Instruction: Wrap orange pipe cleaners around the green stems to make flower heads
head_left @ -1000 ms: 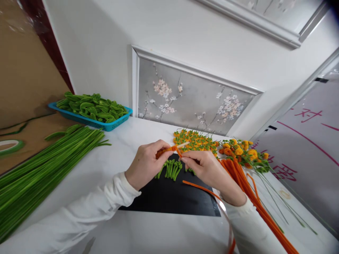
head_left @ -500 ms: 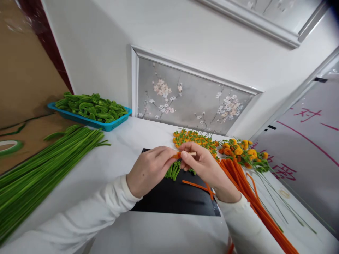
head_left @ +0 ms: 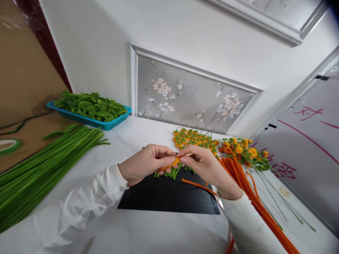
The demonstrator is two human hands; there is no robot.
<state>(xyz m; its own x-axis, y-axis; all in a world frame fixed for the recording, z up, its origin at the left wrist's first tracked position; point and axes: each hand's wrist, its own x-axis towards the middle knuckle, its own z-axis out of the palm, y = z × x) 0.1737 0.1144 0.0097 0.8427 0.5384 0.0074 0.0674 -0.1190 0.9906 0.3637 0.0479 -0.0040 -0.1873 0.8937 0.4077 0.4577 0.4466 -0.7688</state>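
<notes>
My left hand (head_left: 147, 163) and my right hand (head_left: 202, 164) meet above a black mat (head_left: 169, 194) on the white table. Both pinch a coiled orange pipe cleaner (head_left: 173, 162) wound round a thin wooden stick (head_left: 187, 154). Its loose orange tail (head_left: 197, 186) trails over the mat under my right wrist. Short green pipe cleaner pieces (head_left: 172, 172) lie on the mat just below my fingers.
A pile of long green pipe cleaners (head_left: 45, 165) lies at left, a blue tray (head_left: 106, 125) of green leaves behind it. Small orange flowers (head_left: 194, 138), yellow-orange blooms (head_left: 242, 150) and a bundle of orange pipe cleaners (head_left: 254, 197) lie at right. A green tape roll (head_left: 10, 145) sits far left.
The orange coil has been pushed together along the stick, and my hands have closed in on each other. The loose orange tail has shifted on the mat.
</notes>
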